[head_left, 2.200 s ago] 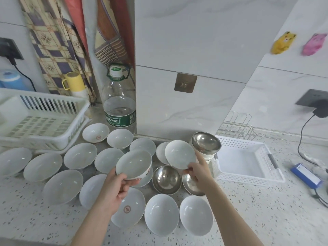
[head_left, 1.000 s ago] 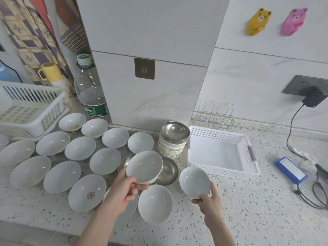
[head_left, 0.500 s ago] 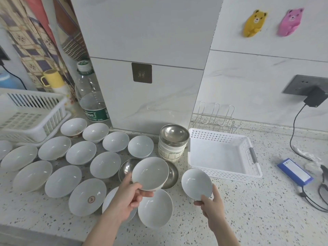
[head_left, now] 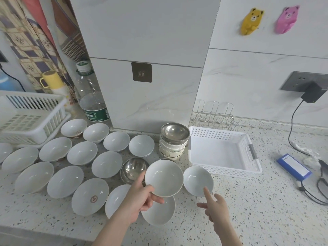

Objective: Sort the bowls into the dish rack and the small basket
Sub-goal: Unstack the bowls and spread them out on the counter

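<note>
On the speckled worktop (head_left: 248,210), the dish rack (head_left: 30,119) sits far left and the small basket (head_left: 221,153) right. Your left hand (head_left: 140,201) pinches a white bowl (head_left: 164,178) by its rim, tilted above the spread bowls; your right hand (head_left: 216,208), fingers straight, touches a smaller bowl (head_left: 197,180) just before the basket.

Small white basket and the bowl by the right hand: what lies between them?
Head view: only bare speckled counter lies between the small white basket and the bowl that the right hand touches.
</note>
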